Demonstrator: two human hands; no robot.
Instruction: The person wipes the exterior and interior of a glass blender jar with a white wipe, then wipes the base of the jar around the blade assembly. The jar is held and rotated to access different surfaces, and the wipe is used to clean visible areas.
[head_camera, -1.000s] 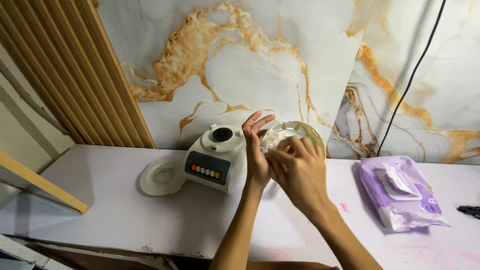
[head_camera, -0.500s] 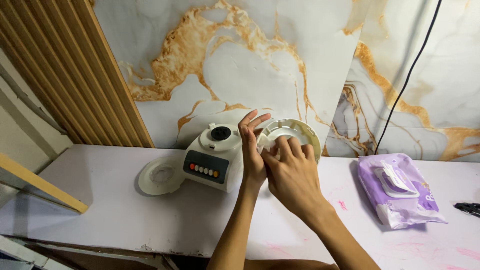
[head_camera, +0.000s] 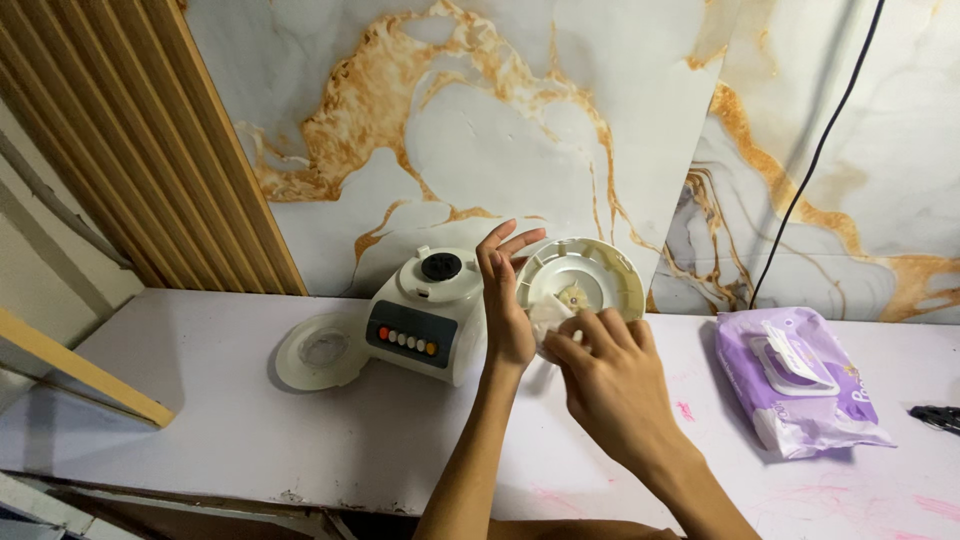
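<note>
left hand (head_camera: 507, 300) props round cream disc (head_camera: 582, 282) upright on edge, far side of counter (head_camera: 200, 420), fingers spread along rim to steady it. right hand (head_camera: 610, 375) fingers pinch white wipe (head_camera: 549, 318), pressed against disc's inner face. blender base (head_camera: 425, 310) just left, purple wipe pack (head_camera: 800, 378) right.

right hand (head_camera: 610, 385) lower on round cream part (head_camera: 582, 280), wipe (head_camera: 548, 318) pressed lower-left

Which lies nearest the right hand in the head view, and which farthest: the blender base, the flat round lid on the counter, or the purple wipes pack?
From the right hand:
1. Wipes pack, on the counter to its right.
2. Blender base, to its left, beyond the left hand. These two are nearly too close to call.
3. Flat round lid, farthest left.
</note>
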